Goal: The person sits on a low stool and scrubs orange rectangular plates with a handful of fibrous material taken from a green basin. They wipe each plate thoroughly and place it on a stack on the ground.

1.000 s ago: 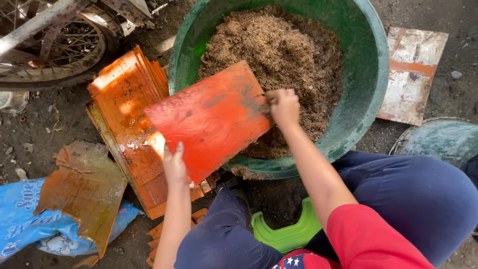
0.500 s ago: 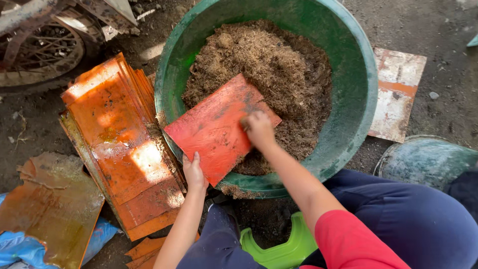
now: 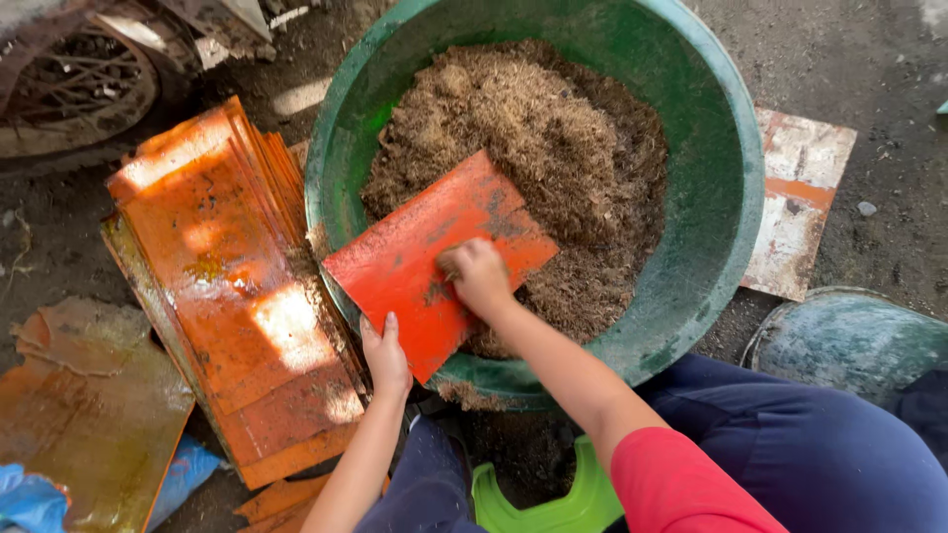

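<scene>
**Orange sheet held over the green tub**

The orange sheet (image 3: 425, 262) is held at its near edge by the left hand (image 3: 385, 355), with the fingers closed around that edge. The right hand (image 3: 479, 276) is pressed down on top of the sheet, curled into a loose fist; if anything is held inside it, that cannot be told. The sheet is tilted, with its far end lying in the brown fibre (image 3: 533, 138) and its near end over the rim of the green tub (image 3: 711, 197). A small green stool (image 3: 538, 503) is seen between the blue-clad knees. Just left of the tub, a stack of orange sheets (image 3: 227, 286) is lying on the dirt ground. Farther back, a wheel (image 3: 69, 89) is seen at the top left.
</scene>
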